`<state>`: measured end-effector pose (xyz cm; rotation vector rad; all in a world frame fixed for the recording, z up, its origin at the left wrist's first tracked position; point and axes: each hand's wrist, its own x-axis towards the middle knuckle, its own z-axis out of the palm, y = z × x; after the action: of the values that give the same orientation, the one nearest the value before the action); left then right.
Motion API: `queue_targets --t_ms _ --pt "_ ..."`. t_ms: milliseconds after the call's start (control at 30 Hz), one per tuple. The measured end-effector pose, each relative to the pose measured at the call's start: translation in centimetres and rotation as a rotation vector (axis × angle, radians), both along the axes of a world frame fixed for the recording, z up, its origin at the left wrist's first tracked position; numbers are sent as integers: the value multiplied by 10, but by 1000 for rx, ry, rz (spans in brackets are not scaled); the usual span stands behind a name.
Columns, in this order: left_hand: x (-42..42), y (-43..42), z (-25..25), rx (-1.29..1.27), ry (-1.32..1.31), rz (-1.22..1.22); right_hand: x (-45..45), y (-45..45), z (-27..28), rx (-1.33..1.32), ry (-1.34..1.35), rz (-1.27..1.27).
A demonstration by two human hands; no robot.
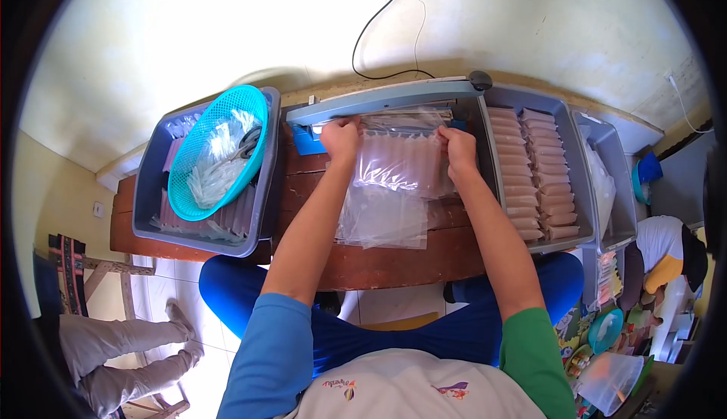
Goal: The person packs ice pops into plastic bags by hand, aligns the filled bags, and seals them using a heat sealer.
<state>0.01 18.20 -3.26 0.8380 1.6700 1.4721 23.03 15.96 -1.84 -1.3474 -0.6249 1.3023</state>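
A clear plastic bag [399, 163] with a row of pinkish filled tubes lies on the brown wooden table. My left hand [341, 140] is closed on its upper left corner, and the upper right corner is pinched in my right hand [458, 151]. The bag's open-looking top edge reaches the bar sealer [386, 101], a long grey arm with a black knob over a blue base. Whether the arm touches the plastic I cannot tell. Flat clear bags [385, 218] lie under and in front of the filled bag.
At left a grey tub [144, 192] carries a turquoise basket [182, 192] of clear plastic pieces. To the right, another grey tub [587, 192] holds two columns of pinkish tubes. One person's legs [129, 343] show at lower left; another person [666, 245] bends at far right.
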Motion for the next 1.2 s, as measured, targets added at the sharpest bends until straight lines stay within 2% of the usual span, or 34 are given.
queue_targets --t_ms 33,100,167,200,267,367,800,900,1000,1200 --pt "0 0 -3 0 2 -3 -3 4 -3 31 -13 13" --pt "-2 0 -8 -57 269 80 -4 15 -14 62 -21 27" --pt "2 -10 6 -65 339 117 -3 30 -33 124 -232 62" --pt "4 -13 10 -73 405 152 -5 31 -33 126 -227 66" --pt "7 -15 8 -16 450 210 -8 32 -33 170 -550 19" --pt "6 -15 6 40 485 242 -8 33 -32 249 -609 20" --pt "3 -19 -5 235 403 262 -10 37 -35 299 -565 -13" --pt "1 -26 -2 149 498 211 -9 37 -36 307 -605 -22" --pt "-7 -23 -6 193 545 146 -10 37 -38 327 -649 -42" --pt "-3 -27 -3 138 546 179 -14 30 -29 336 -677 -55"
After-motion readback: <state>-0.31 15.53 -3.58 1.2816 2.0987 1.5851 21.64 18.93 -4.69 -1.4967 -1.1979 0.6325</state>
